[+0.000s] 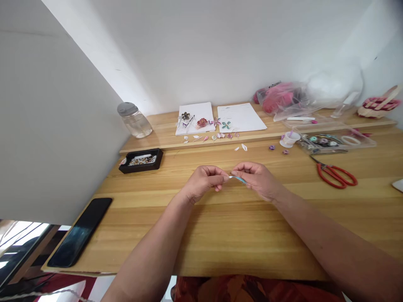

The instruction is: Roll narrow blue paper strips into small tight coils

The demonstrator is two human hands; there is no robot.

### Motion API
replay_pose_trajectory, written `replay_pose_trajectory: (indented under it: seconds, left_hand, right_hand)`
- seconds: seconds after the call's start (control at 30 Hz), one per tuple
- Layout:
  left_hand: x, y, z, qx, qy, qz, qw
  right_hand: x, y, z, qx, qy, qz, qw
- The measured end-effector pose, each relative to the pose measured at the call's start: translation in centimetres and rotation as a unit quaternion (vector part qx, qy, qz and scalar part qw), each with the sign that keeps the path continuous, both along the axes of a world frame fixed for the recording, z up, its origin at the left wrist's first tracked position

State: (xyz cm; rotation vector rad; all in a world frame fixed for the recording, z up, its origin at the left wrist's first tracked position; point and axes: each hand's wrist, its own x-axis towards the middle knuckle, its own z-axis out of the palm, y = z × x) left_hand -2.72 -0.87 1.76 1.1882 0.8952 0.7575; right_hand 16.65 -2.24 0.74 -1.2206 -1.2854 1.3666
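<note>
Over the middle of the wooden table, my left hand (pixel 206 181) and my right hand (pixel 257 179) meet almost fingertip to fingertip. A thin blue-and-white piece (pixel 240 179) spans the small gap between them. Its white end is pinched by my left thumb and forefinger, while the blue part lies against my right fingers, which are also closed on it. My fingers partly cover the piece, and its exact kind is too small to make out. Just beyond my hands lie two loose white petals (pixel 244 147). Several coloured petals (pixel 221 135) are lined up along the raised shelf.
White papers (pixel 242 117) bearing flower ornaments (pixel 202 122) lie on the shelf (pixel 163 144). To the right are red-handled scissors (pixel 336 174), a thread spool (pixel 289 139) and a clear plastic tray (pixel 362 141). A black box (pixel 141 167), bottle (pixel 134 120) and phone (pixel 80 233) occupy the left.
</note>
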Motion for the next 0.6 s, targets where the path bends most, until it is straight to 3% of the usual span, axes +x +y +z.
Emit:
replay_pose_trajectory:
  seconds: [0.1,0.23,0.4,0.6]
  left_hand:
    - [0.1,0.1,-0.2,-0.004,-0.017,0.027,0.999]
    - [0.1,0.4,-0.5,0.016,-0.034,0.060,0.997]
    - [0.2,0.7,-0.8,0.047,-0.008,0.125,0.991]
    - [0.3,0.9,-1.0,0.067,-0.001,0.158,0.985]
  right_hand:
    - [-0.4,-0.3,-0.4,-0.100,0.089,0.011,0.991]
    - [-0.8,-0.7,-0.7,-0.136,0.116,0.050,0.982]
    - [-1.5,-1.2,-0.4,-0.086,0.072,0.004,0.994]
    - [-1.9,-1.6,-0.4,-0.011,0.012,-0.030,0.999]
